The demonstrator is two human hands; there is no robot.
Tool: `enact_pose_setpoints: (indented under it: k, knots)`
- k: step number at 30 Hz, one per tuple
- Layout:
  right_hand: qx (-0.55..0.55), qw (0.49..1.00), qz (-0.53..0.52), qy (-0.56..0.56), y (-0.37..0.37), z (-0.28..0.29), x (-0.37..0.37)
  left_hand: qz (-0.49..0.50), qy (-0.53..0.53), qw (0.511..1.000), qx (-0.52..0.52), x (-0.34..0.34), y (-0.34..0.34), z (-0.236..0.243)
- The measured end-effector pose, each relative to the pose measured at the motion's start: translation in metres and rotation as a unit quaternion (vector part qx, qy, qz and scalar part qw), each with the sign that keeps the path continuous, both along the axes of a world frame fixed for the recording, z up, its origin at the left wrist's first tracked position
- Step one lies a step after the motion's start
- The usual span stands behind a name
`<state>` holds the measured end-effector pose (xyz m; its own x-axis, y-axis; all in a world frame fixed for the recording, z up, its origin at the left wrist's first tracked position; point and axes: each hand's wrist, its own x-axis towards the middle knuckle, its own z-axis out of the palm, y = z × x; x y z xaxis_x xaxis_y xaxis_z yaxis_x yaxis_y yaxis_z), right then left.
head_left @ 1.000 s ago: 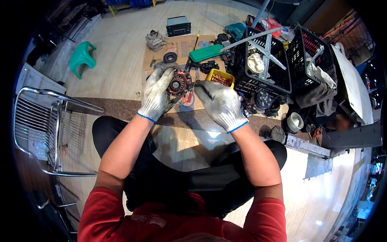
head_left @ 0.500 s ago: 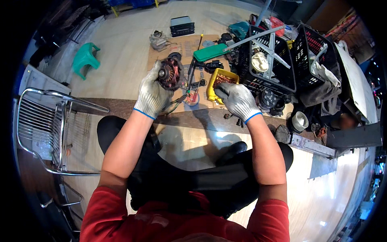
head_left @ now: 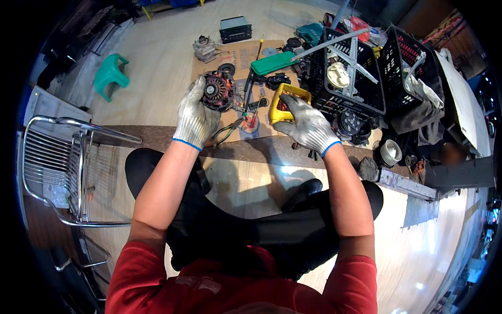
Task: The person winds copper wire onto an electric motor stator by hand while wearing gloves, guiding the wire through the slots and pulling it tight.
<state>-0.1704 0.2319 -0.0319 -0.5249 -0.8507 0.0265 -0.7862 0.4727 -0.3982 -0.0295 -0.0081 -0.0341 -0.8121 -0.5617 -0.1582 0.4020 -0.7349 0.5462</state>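
My left hand (head_left: 194, 112), in a white knit glove with a blue cuff, is closed round the side of a motor part (head_left: 217, 91) with copper windings and a round metal hub facing up. To the right, my gloved right hand (head_left: 307, 121) reaches over the near rim of a yellow plastic tray (head_left: 274, 114). Its thumb and fingers are spread and nothing shows between them. Reddish copper scraps (head_left: 284, 105) lie inside the tray, partly hidden by the fingers. Close to my left hand, pliers (head_left: 228, 131) with dark green handles rest at the cardboard's near edge.
Flattened cardboard (head_left: 209, 62) lies under loose parts, a green long-handled tool (head_left: 272, 64) and a thin screwdriver (head_left: 260, 48). Black crates (head_left: 361, 99) full of parts stand at the right. A metal chair (head_left: 57, 167) and a green stool (head_left: 111, 77) are on the left.
My right hand has gone from bunched fingers at the tray to spread ones. The motor part, still in my left hand, has tilted so its hub faces up more.
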Motion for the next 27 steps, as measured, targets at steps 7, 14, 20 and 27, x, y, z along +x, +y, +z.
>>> enact_pose_setpoints:
  k: [7,14,20,27]
  knots:
    - [-0.101,0.995,0.010,-0.004,-0.034,0.004,0.027,-0.010,-0.012,0.997,-0.072,-0.006,0.024,-0.005]
    - [-0.168,0.953,-0.008,-0.251,-0.053,-0.009,0.045,-0.016,-0.067,0.985,-0.160,-0.004,0.042,0.003]
    - [-0.242,0.959,0.121,0.080,-0.048,-0.039,0.039,0.034,-0.033,0.974,-0.222,-0.009,0.035,-0.004]
    - [-0.146,0.971,0.125,0.142,-0.035,-0.024,0.054,0.153,-0.112,0.943,-0.274,-0.005,0.009,0.008]
